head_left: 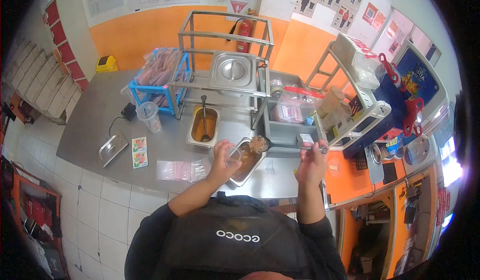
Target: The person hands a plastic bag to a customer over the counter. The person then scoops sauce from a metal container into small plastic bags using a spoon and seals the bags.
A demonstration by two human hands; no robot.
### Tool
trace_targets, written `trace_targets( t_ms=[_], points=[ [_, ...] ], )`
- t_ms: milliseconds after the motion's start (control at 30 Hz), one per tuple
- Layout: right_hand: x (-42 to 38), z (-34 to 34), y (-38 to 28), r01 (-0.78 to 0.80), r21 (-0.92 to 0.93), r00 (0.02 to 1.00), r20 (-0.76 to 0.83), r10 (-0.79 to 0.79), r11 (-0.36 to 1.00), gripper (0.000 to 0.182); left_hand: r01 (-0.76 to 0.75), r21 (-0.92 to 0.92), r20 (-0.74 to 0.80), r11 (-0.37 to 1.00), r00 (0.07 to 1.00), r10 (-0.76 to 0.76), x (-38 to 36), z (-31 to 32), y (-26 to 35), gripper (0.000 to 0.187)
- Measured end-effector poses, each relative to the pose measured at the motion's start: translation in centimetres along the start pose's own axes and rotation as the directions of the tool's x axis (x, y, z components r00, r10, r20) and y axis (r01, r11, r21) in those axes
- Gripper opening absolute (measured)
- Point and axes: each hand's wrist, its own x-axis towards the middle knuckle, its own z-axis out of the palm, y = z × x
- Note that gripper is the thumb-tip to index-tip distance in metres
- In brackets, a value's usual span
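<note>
My right hand (313, 162) is closed round the handle of a black serving spoon (287, 145). Its bowl carries a heap of brownish, wet-looking food (258, 144). Below the spoon sits a steel food pan (245, 174) with brown contents, partly hidden by my left hand. In my left hand (223, 162) is a small clear plastic cup (233, 155), held beside the spoon's bowl; what it contains, if anything, I cannot make out. Behind, a second steel pan (190, 133) holds orange-brown sauce with a dark ladle (204, 120) leaning in it.
A steel rack (223, 15) bears a lidded pan (232, 72). To its left are a blue basket (176, 97) of packets and a clear tub (148, 116). A pan lid (113, 149), a printed card (140, 152) and plastic bags (183, 170) lie on the steel table (95, 110).
</note>
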Motion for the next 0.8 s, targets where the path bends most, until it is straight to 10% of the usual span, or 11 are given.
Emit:
trace_targets(
  t_ms=[800],
  points=[
    [-2.9,7.8,-4.0,0.359,-0.448,0.845,0.528,-0.082,0.819,0.021,-0.077,-0.033,0.007,0.996,0.997,0.078,1.4,3.8,-2.2,0.058]
  ],
)
